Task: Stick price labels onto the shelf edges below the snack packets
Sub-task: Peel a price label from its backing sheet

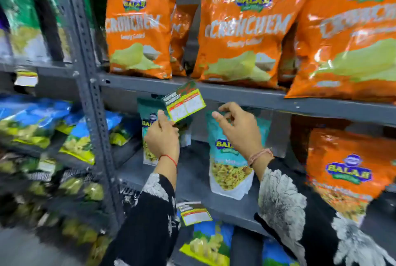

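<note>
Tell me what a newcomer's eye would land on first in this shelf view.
The big orange snack packets lined along the upper shelf dominate the top of the view. Just below them, the left hand holds a price label tilted up against the grey shelf edge, while the right hand hovers beside it with fingers curled. Another label is already stuck on the lower shelf edge.

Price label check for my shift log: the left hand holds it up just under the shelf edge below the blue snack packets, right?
Not quite. The head view shows the left hand holding the price label just under the shelf edge below orange snack packets, not blue ones.
</note>
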Available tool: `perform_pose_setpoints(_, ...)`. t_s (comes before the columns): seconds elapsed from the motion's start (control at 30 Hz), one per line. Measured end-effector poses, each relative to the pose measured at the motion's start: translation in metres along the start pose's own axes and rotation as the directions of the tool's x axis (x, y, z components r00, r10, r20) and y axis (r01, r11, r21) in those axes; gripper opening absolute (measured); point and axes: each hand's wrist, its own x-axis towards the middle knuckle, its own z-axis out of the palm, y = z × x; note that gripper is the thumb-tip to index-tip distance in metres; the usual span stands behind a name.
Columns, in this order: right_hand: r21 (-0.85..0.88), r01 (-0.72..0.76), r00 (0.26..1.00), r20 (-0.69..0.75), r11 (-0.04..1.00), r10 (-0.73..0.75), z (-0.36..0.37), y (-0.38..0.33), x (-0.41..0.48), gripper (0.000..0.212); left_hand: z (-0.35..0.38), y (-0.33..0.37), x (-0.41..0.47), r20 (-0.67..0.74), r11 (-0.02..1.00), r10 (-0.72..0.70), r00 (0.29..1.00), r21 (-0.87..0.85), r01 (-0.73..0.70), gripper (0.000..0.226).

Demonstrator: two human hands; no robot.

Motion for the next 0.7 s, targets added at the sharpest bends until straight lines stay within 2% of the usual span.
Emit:
perform_pose_setpoints(0.1, -0.100, 0.190, 0.977, -0.084, 0.977, -0.198, 0.026, -0.008, 0.013, 0.007, 0.005, -0.010, 0.034, 0.105, 0.975, -0.123, 0.987, -0.173, 0.140, 0.040)
perform_pose_setpoints(0.2, -0.117, 0.226, 0.934, -0.255, 0.967, -0.250, 0.047, -0.022, 0.031, 0.006, 0.016, -0.015, 0.056, 0.326, 0.870, -0.158, 0.932, -0.400, 0.288, 0.025)
perform_pose_setpoints(0.27, -0.113, 0.224, 0.915, -0.318, 0.968, -0.249, 0.054, -0.029, 0.044, 0.012, 0.021, -0.014, 0.058, 0.389, 0.804, -0.155, 0.908, -0.485, 0.345, 0.012)
perform_pose_setpoints(0.43, -0.151, 0.126, 0.929, -0.329, 0.981, -0.170, 0.062, -0.037, 0.062, 0.015, 0.031, -0.013, 0.061, 0.347, 0.746, -0.172, 0.922, -0.566, 0.352, 0.006)
perform_pose_setpoints(0.57, -0.237, 0.017, 0.929, -0.356, 0.971, -0.104, 0.063, -0.046, 0.071, 0.006, 0.031, -0.016, 0.062, 0.334, 0.761, -0.146, 0.931, -0.564, 0.322, 0.003)
perform_pose_setpoints(0.63, -0.236, 0.007, 0.925, -0.368, 0.972, -0.096, 0.064, -0.049, 0.070, 0.011, 0.027, -0.012, 0.061, 0.289, 0.790, -0.106, 0.951, -0.557, 0.257, 0.014)
perform_pose_setpoints(0.7, -0.146, 0.050, 0.906, -0.410, 0.988, -0.107, 0.068, -0.046, 0.058, 0.014, 0.019, -0.008, 0.063, 0.192, 0.850, 0.002, 0.981, -0.518, 0.100, 0.016)
